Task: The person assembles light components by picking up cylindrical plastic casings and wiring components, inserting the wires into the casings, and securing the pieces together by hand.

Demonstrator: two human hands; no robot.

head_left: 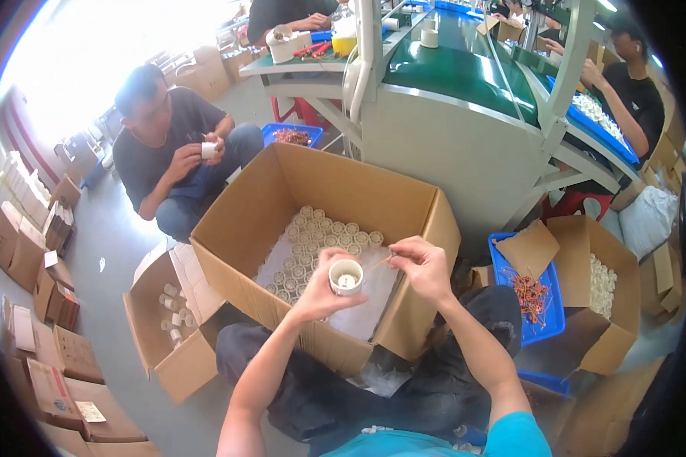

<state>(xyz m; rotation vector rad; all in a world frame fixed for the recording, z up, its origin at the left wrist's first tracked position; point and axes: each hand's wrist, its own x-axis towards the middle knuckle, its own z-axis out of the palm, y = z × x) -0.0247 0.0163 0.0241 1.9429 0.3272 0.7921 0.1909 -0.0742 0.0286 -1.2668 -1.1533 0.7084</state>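
My left hand (pixel 319 292) is wrapped round a white plastic cup-shaped part (pixel 347 287), its round opening facing up with a small dark fitting inside. To its right, my right hand (pixel 423 266) pinches a thin orange wire (pixel 380 262) between thumb and fingertips. The wire stretches toward the white part; whether it joins it I cannot make out. Both hands are over a large open cardboard box (pixel 320 171). Inside, rows of similar round white parts (pixel 301 251) stand on a pale sheet.
Left of the big box, a smaller carton (pixel 177 372) holds loose white cylinders. At right are a blue tray (pixel 550 324) of orange wires and a carton (pixel 614 335) of small white pieces. Ahead stands a green conveyor (pixel 465 72). A co-worker (pixel 179 126) crouches far left, holding a white part.
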